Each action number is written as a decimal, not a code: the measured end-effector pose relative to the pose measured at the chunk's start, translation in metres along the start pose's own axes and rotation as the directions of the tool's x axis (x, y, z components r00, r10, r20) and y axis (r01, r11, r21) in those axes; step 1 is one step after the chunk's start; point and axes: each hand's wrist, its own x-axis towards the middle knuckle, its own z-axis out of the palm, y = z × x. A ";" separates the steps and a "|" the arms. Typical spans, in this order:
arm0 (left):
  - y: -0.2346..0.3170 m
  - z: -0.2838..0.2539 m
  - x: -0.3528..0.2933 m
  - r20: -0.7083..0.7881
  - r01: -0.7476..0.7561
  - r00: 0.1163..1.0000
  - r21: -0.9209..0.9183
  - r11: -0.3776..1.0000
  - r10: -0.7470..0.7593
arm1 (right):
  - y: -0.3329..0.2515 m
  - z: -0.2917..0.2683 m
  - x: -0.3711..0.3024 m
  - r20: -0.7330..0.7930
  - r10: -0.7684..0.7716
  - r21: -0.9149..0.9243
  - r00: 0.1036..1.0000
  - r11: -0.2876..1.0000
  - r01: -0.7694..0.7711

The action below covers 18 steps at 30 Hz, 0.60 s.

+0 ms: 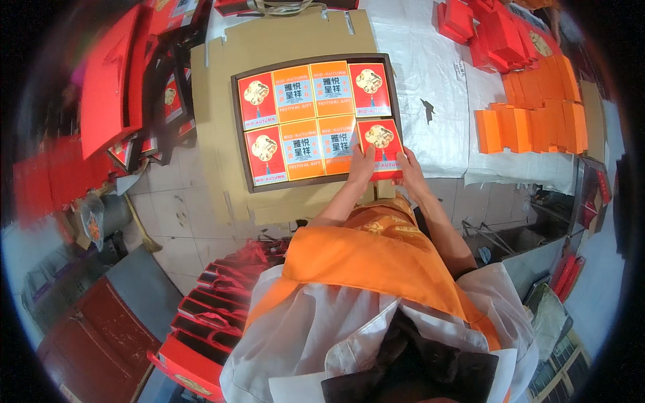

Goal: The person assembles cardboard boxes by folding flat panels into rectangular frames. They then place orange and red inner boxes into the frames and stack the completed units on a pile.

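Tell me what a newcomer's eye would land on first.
Probably the dark tray of bright boxes, upper centre on brown cardboard, where the left hand and right hand hold a red box at its near right corner. Next, perhaps, the orange apron below it, then the orange cartons at upper right on white sheeting.

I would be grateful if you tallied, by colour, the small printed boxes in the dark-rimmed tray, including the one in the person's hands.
Red boxes: 4, including the one held by the left hand and right hand
Orange boxes with a blue panel: 4
Total: 8
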 end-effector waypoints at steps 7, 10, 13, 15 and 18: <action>-0.011 0.008 0.008 0.010 -0.320 0.935 0.450 0.834 0.353 | 0.029 -0.027 0.032 0.100 -0.537 -0.755 0.838 0.508 0.415; -0.002 -0.005 -0.015 0.138 -0.388 0.904 0.657 0.646 0.404 | 0.035 -0.032 0.027 0.242 -0.494 -0.631 0.835 0.573 0.522; -0.007 -0.024 -0.012 0.291 -0.478 0.866 0.719 0.505 0.407 | 0.038 -0.036 0.022 0.297 -0.466 -0.696 0.834 0.492 0.523; -0.016 -0.030 -0.007 0.338 -0.514 0.844 0.731 0.448 0.417 | 0.036 -0.033 0.024 0.299 -0.460 -0.687 0.836 0.504 0.523; -0.026 -0.031 -0.001 0.327 -0.530 0.807 0.768 0.359 0.491 | 0.036 -0.032 0.027 0.297 -0.473 -0.678 0.829 0.507 0.532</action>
